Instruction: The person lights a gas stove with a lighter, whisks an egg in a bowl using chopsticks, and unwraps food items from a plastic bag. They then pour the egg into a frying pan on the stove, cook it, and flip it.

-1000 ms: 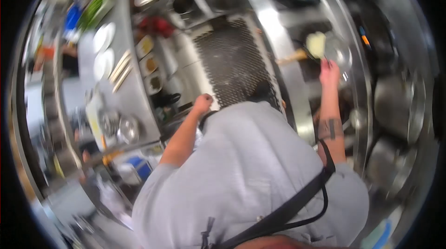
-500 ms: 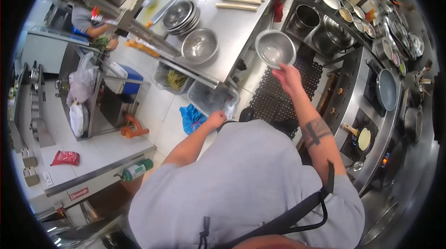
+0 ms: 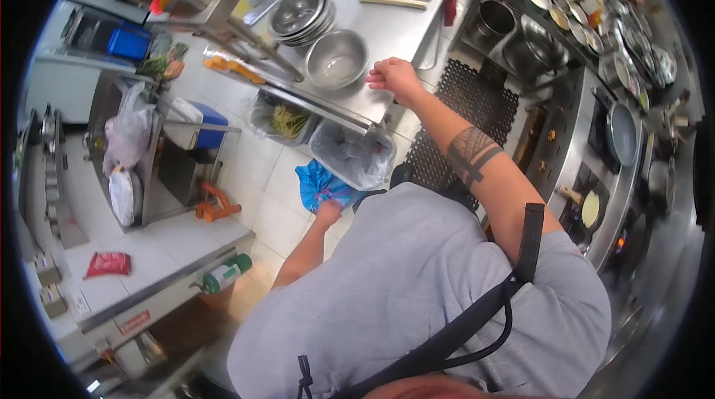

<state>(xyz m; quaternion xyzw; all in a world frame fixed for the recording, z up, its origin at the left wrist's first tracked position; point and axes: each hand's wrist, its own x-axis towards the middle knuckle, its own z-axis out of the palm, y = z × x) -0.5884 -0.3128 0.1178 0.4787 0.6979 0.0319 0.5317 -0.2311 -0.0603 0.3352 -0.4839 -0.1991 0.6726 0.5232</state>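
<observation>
My right hand (image 3: 396,80) is over the front corner of the steel table, its fingers stretched toward a steel mixing bowl (image 3: 337,60) and apart from it. Nothing is in that hand. Left of the bowl stands a stack of smaller steel bowls (image 3: 299,14). My left hand (image 3: 328,210) hangs low with curled fingers, in front of a blue plastic bag (image 3: 316,183) on the floor. I see nothing held in it, and cannot tell whether it touches the bag.
Beneath the table edge stand a lined bin (image 3: 356,153) and a tub of green scraps (image 3: 287,120). To the right, a stove carries a grey frying pan (image 3: 622,134) and a pan with a flatbread (image 3: 590,209). A perforated black mat (image 3: 465,127) covers the floor.
My right hand has moved left and let go of the steel bowl it held; only one large bowl shows at the table corner now. My left hand has moved down and left.
</observation>
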